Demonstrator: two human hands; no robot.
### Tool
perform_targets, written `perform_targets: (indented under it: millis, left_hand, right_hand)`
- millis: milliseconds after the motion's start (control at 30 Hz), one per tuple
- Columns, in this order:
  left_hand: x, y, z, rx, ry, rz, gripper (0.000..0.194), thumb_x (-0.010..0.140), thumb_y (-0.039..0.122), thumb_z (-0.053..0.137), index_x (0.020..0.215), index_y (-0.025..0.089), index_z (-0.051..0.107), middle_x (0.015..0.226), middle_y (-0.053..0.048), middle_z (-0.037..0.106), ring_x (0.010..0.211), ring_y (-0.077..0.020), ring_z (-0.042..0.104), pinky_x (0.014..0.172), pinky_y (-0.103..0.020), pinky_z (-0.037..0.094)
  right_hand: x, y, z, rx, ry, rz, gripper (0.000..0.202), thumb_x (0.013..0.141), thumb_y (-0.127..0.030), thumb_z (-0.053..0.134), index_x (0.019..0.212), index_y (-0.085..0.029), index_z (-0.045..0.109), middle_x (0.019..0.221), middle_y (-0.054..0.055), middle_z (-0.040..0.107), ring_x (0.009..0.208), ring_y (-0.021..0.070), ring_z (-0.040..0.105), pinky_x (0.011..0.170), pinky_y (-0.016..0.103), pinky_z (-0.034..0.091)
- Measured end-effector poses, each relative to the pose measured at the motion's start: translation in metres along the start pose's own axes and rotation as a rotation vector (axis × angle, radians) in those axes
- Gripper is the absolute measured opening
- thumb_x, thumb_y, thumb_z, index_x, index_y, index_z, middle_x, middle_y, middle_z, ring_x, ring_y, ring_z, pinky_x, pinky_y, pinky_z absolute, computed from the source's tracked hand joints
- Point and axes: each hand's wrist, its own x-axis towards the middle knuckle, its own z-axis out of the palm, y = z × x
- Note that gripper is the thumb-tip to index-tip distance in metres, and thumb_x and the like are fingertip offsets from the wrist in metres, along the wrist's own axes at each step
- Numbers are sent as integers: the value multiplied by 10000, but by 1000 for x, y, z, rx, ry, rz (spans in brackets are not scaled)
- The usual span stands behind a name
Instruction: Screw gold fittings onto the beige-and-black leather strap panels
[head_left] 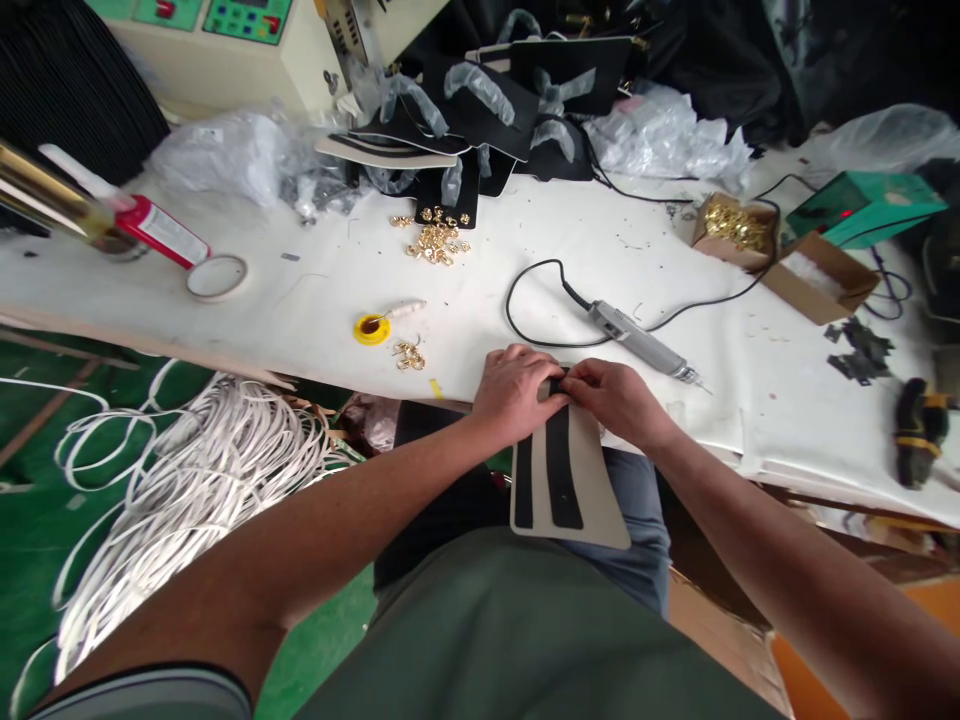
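A beige flat panel (602, 497) with two black strips (562, 470) hangs over the table's front edge, its lower end above my lap. My left hand (515, 390) presses on its top end, fingers curled round the edge. My right hand (611, 395) pinches at the same end, close to the left fingertips. Whatever small part lies between the fingers is hidden. Right of my hands lies a grey electric screwdriver (645, 345) with a black cord. To the left are a few gold metal rings (409, 355) and a yellow round dish (371, 329) of dark brown stuff, with a white-handled tool (405, 309) resting at it.
More gold fittings (437, 242) are heaped farther back, before stacked black panels (487, 105) with plastic-wrapped handles. Cardboard boxes (817, 275), a green device (862, 207) and pliers (921, 430) stand right. A red bottle (165, 230) and tape roll (217, 277) lie left; white cord (195, 500) covers the floor.
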Motion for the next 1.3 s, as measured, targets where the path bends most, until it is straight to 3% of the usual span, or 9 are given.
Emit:
perform_targets:
  millis: [233,567,700,833,1033,1200,1300]
  left_hand:
    - [0,0,1,11,4,-3,277,879,419,804,1093,253,746,1240,-19,769,1222,-275,601,1018,-488,434]
    - [1,-1,-1,11,-25,-2,298,886,438,794,1104,245,728,1260,-28,762,1227,-281,589,1015,-491,424]
    - [1,-1,-2,-1,-26,-10,297,886,443,791,1097,245,722,1251,-29,764,1220,-278,596,1019,-484,424]
    - [1,0,-2,10,-24,-12,274,888,419,791,1096,254,725,1248,-27,762,1226,-278,594,1023,-481,423]
    - [0,2,-2,14,1,-10,271,876,414,806,1072,245,726,1222,-18,771,1214,-275,599,1007,-476,427]
    - [-1,0,-1,2,1,-6,283,869,400,812,1089,250,719,1231,-27,769,1213,-277,597,1021,-485,425]
    - [-1,-1,-1,-11,0,-11,276,865,389,818,1084,256,716,1230,-20,770,1215,-275,597,1021,-493,424]
  right_hand:
    - [5,-3,-6,-17,-56,-2,247,851,-420,630,737,-206,676,649,-6,645,611,144,524,571,276,361]
    - [34,-4,-16,8,-325,68,184,793,-350,691,692,-203,645,586,-5,646,544,141,556,522,260,383]
    - [23,-9,-12,-36,-215,43,159,793,-328,670,698,-200,678,575,-13,640,549,134,538,533,263,364]
    - [9,-6,-6,91,-79,61,222,810,-394,672,715,-193,682,574,-19,625,566,132,526,569,266,393]
    - [8,4,-5,148,-100,60,250,840,-424,667,769,-186,697,606,-14,632,586,135,547,571,263,406]
    - [2,2,-8,295,-133,89,343,888,-518,652,845,-182,699,701,14,673,630,154,610,603,270,488]
    - [-3,3,-18,234,25,45,367,892,-541,653,902,-181,725,774,48,708,680,191,650,666,322,545]
